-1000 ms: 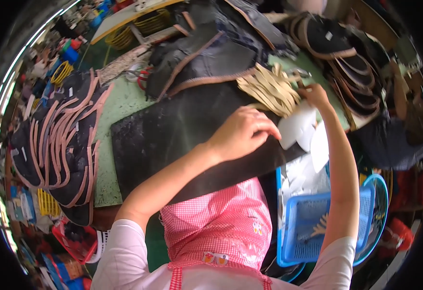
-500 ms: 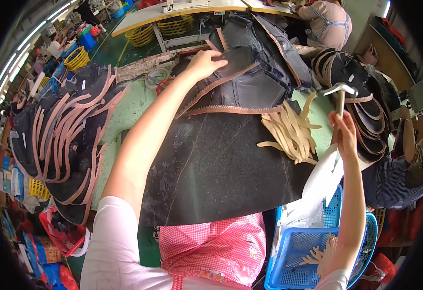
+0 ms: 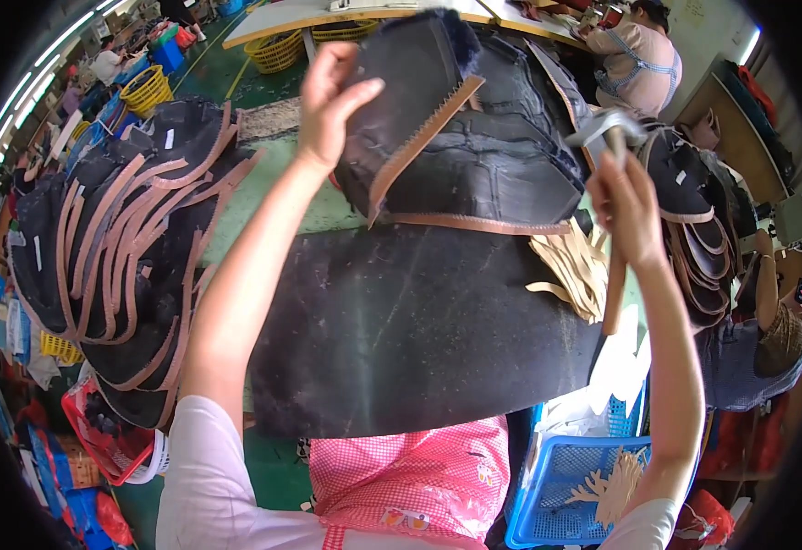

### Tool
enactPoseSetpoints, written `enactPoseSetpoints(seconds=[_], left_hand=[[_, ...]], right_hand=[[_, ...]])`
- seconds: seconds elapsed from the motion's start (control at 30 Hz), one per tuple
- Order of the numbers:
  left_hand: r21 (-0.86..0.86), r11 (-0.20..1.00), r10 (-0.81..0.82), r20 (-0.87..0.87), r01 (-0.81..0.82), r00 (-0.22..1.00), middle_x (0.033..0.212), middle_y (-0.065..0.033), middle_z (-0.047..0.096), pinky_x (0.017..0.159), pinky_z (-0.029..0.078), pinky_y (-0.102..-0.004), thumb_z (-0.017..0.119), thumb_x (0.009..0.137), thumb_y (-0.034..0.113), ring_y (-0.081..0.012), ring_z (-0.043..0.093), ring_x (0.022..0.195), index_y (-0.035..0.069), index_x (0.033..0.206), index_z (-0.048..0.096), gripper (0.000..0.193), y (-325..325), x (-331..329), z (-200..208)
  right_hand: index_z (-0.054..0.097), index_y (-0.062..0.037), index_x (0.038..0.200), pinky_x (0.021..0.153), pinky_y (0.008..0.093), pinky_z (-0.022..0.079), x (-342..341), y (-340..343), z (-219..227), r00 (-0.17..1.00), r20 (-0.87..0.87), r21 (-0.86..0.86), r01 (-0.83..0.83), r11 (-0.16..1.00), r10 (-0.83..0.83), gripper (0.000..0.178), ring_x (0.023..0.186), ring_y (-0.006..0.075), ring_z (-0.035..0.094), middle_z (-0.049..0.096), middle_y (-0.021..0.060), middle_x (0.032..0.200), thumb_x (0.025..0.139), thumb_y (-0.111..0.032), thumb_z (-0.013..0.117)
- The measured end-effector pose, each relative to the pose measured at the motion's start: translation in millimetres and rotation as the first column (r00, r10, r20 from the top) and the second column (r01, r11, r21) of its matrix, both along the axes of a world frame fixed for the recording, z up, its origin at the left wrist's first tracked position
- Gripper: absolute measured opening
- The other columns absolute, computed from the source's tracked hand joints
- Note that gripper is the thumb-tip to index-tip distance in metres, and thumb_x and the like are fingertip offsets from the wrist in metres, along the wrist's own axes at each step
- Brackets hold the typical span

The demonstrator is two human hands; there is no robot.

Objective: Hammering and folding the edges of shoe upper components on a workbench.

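Observation:
My left hand [image 3: 332, 96] holds up a dark furry piece [image 3: 401, 101] with a tan toothed edge, lifted off the pile of dark pieces [image 3: 502, 156] at the back of the table. My right hand [image 3: 628, 206] grips a hammer [image 3: 614, 137] by its wooden handle, metal head up, at the right of the pile. A big black rubber mat [image 3: 419, 330] lies on the green table in front of me. Tan strips [image 3: 580, 270] lie at the mat's right edge, under the hammer.
A stack of dark pieces with tan trim [image 3: 117, 266] covers the left side. More trimmed pieces [image 3: 694, 229] are stacked at the right. A blue basket [image 3: 571, 477] holds tan cutouts at lower right. A red basket [image 3: 112, 440] sits lower left. Another person [image 3: 639, 60] works far back.
My left hand has lifted one dark piece off the pile and raised it toward me. My right hand has raised the hammer higher.

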State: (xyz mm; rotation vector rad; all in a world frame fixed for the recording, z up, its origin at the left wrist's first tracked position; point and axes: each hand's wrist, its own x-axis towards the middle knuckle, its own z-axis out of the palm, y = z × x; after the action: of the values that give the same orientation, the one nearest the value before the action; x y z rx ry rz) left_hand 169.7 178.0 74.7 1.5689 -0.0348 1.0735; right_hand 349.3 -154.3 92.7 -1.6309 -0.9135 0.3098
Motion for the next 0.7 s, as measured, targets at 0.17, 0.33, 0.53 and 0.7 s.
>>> enactPoseSetpoints(seconds=[0.17,0.33,0.53,0.7], left_hand=[[0.298,0.881,-0.218,-0.434,0.368,0.874,0.118,-0.0074,0.068,0.1,0.052,-0.0363,0.072,0.087,0.015,-0.0206,0.067,0.112,0.002,0.13,0.06,0.046,-62.7,-111.5,41.6],[0.238,0.711,-0.316,-0.733,0.662,0.603,0.127,-0.017,0.068,0.103,0.052,-0.0452,0.076,0.091,0.017,-0.036,0.064,0.122,0.006,0.137,0.062,0.049,-178.7,-138.1,-66.0],[0.353,0.936,0.226,-0.611,0.005,0.759,0.114,-0.0044,0.072,0.099,0.051,-0.0397,0.077,0.09,0.008,-0.0255,0.065,0.11,0.014,0.128,0.073,0.039,-116.6,-239.8,-102.7],[0.506,0.861,0.342,-0.66,0.059,0.669,0.101,-0.005,0.07,0.087,0.054,-0.036,0.082,0.089,0.012,-0.0213,0.067,0.098,0.012,0.118,0.078,0.029,-118.8,-246.1,-116.8]], right_hand=[[0.058,-0.0057,0.097,0.047,0.0233,0.031,-55.6,20.7,-5.8,0.993,-0.116,-0.052,-0.028,0.998,0.022,0.025,0.052,0.004,0.041,0.049,-0.0035,0.068,0.11,-0.027,0.058],[0.061,-0.0063,0.091,0.042,0.0227,0.027,-109.9,-11.7,1.0,0.953,-0.299,-0.105,0.004,0.994,-0.035,0.027,0.045,0.0041,0.037,0.048,-0.0026,0.066,0.107,-0.028,0.06],[0.066,-0.0004,0.12,0.046,0.0214,0.027,-169.7,-46.4,-17.5,0.938,-0.261,-0.4,-0.319,0.859,0.227,0.026,0.051,0.0008,0.041,0.052,-0.0068,0.069,0.104,-0.02,0.063],[0.066,0.0018,0.103,0.057,0.029,0.041,-192.4,-31.2,-39.2,0.918,-0.164,-0.589,-0.385,0.711,0.361,0.029,0.064,0.0095,0.051,0.061,0.0024,0.079,0.097,-0.026,0.071]])
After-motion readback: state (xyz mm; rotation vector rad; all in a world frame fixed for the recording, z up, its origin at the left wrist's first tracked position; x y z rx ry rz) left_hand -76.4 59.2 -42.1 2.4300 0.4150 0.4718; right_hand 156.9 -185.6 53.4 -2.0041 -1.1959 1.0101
